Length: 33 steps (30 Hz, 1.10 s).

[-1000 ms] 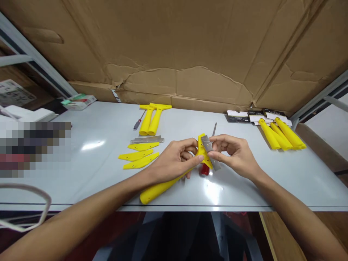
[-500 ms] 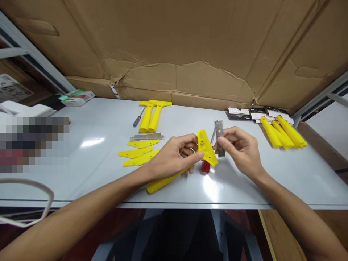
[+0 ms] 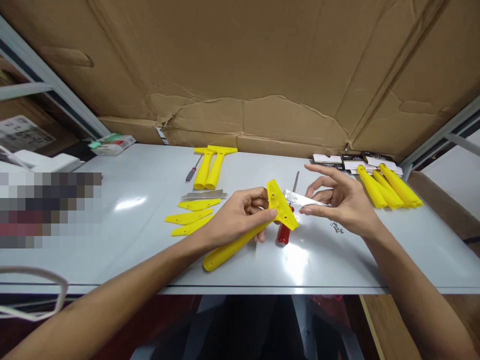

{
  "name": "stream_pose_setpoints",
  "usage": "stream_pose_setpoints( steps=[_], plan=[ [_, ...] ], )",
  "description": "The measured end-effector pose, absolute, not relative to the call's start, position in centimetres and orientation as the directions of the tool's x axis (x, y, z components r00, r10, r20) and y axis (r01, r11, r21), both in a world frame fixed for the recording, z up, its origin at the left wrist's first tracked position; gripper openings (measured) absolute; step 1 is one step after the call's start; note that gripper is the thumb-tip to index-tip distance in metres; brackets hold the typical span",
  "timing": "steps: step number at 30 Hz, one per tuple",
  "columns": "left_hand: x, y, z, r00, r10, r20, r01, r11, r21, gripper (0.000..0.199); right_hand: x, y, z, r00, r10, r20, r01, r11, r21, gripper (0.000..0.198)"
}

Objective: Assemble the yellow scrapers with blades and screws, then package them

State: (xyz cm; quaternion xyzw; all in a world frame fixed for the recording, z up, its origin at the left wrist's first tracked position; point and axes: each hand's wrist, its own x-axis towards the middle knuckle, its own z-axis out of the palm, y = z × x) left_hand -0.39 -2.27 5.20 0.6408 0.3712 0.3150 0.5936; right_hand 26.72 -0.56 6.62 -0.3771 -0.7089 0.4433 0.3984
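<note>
My left hand (image 3: 249, 210) is closed round the neck of a yellow scraper handle (image 3: 235, 250), its T-shaped head turned up and two holes showing. Between the thumb and fingers of my right hand (image 3: 339, 200) is a thin metal blade (image 3: 305, 199), tilted, with its far end close to the scraper head; whether they touch I cannot tell. Beneath, a screwdriver with a red grip (image 3: 284, 233) lies on the table, its shaft partly hidden by the blade. Small screws (image 3: 336, 228) lie in a loose group below my right hand.
Left of centre are yellow cover plates (image 3: 189, 216), a stack of blades (image 3: 205, 195), two yellow scraper handles (image 3: 213, 167) and a small screwdriver (image 3: 191, 174). Carded yellow scrapers (image 3: 393, 187) lie at the right. Cardboard (image 3: 240, 65) walls the back of the table (image 3: 123, 240).
My right hand has turned the blade from upright to nearly level, its end pointing at the scraper head. The screws have come into view. My left hand keeps its hold.
</note>
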Motion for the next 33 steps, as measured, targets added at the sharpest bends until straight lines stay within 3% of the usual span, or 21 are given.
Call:
stream_pose_setpoints(
  steps=[4, 8, 15, 21, 25, 29, 33],
  plan=[
    [-0.5, -2.3, 5.2, 0.54, 0.84, -0.055, 0.12, -0.012, 0.993, 0.034, 26.9, -0.4, 6.8, -0.292, 0.898, 0.328, 0.183, 0.389, -0.903, 0.079],
    [-0.3, -2.2, 5.2, 0.543, 0.835, -0.09, 0.135, 0.02, 0.991, 0.033, 27.2, -0.1, 6.6, -0.226, 0.918, 0.325, 0.113, 0.357, -0.927, 0.084],
    [-0.1, -2.5, 5.5, 0.614, 0.783, -0.101, 0.167, -0.004, 0.986, 0.033, 25.7, -0.7, 6.0, -0.418, 0.893, 0.168, 0.079, 0.22, -0.972, 0.077],
    [-0.2, -2.8, 5.8, 0.684, 0.726, -0.065, 0.125, -0.029, 0.992, 0.032, 25.2, -1.1, 5.7, -0.504, 0.846, 0.171, 0.293, 0.354, -0.888, 0.045],
    [-0.3, -2.7, 5.6, 0.657, 0.753, -0.039, 0.127, -0.059, 0.99, 0.032, 24.3, -1.5, 5.1, -0.468, 0.858, 0.212, 0.344, 0.398, -0.851, 0.042],
    [-0.3, -2.8, 5.5, 0.633, 0.772, -0.054, 0.151, -0.054, 0.987, 0.037, 23.5, -2.1, 4.8, -0.541, 0.794, 0.275, 0.35, 0.511, -0.785, 0.031],
    [-0.2, -3.0, 5.6, 0.606, 0.794, -0.05, 0.183, -0.078, 0.98, 0.038, 23.3, -2.4, 4.4, -0.577, 0.751, 0.32, 0.325, 0.57, -0.754, 0.038]
  ],
)
